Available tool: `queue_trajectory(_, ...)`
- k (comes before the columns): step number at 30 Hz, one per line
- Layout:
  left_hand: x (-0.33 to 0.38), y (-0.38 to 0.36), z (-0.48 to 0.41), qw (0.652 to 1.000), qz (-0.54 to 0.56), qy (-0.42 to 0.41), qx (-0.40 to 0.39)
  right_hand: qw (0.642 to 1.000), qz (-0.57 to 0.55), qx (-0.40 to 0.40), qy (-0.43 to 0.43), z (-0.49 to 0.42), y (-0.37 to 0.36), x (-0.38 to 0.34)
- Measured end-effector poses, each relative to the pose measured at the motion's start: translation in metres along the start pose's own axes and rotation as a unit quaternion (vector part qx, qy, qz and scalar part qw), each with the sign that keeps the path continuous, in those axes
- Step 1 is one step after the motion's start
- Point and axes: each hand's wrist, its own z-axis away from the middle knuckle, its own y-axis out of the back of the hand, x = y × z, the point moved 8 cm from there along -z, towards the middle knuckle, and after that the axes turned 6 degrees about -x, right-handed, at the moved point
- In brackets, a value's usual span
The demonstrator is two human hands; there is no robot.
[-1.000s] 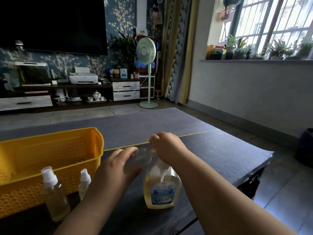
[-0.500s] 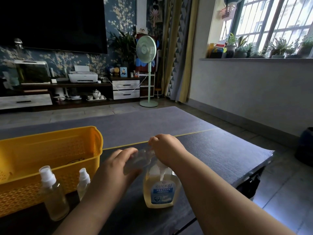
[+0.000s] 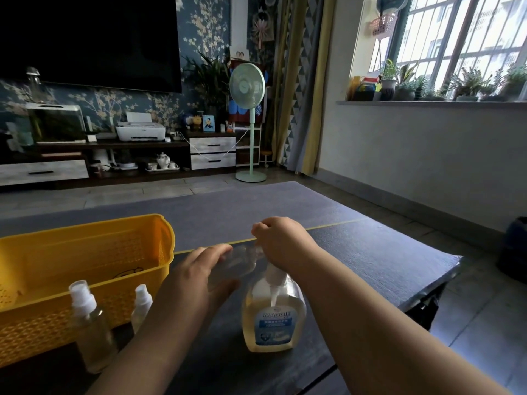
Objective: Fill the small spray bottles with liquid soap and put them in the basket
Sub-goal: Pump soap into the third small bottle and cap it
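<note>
My left hand [image 3: 196, 276] grips a small clear spray bottle [image 3: 236, 263], held tilted on its side above the table. My right hand [image 3: 281, 242] is curled round that bottle's top end, which it hides. Directly below them stands the liquid soap pump bottle [image 3: 273, 317], amber with a blue and white label and a white pump. Two more small spray bottles with white caps stand upright in front of the yellow basket [image 3: 85, 246]: a larger one [image 3: 91, 326] and a smaller one [image 3: 141, 306], partly behind my left forearm.
The dark table [image 3: 370, 252] ends at a right edge, with tiled floor beyond. A dark item lies inside the basket. A grey rug, a green standing fan [image 3: 248, 124] and a TV cabinet stand farther back.
Both hands stay on the small bottle over the soap bottle, with only a slight shift. The view has tilted a little.
</note>
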Motion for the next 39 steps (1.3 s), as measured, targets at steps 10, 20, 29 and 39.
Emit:
queue_trajectory(10,0.001,-0.004,0.005,1.000,0.006,0.011,-0.007,0.992,0.114,-0.023,0.044,-0.004,-0.021,0.004)
queue_trajectory(20,-0.008,-0.007,-0.002,1.000,0.019,-0.007,-0.006,0.998,0.062,-0.005,0.023,0.000,-0.005,-0.001)
queue_trajectory(29,-0.003,-0.004,-0.001,1.000,0.007,-0.007,0.003,0.977,0.198,-0.030,0.068,-0.002,-0.011,-0.009)
queue_trajectory(39,0.001,-0.004,0.008,1.000,0.000,0.020,-0.013,0.972,0.218,-0.034,0.080,-0.004,-0.023,-0.002)
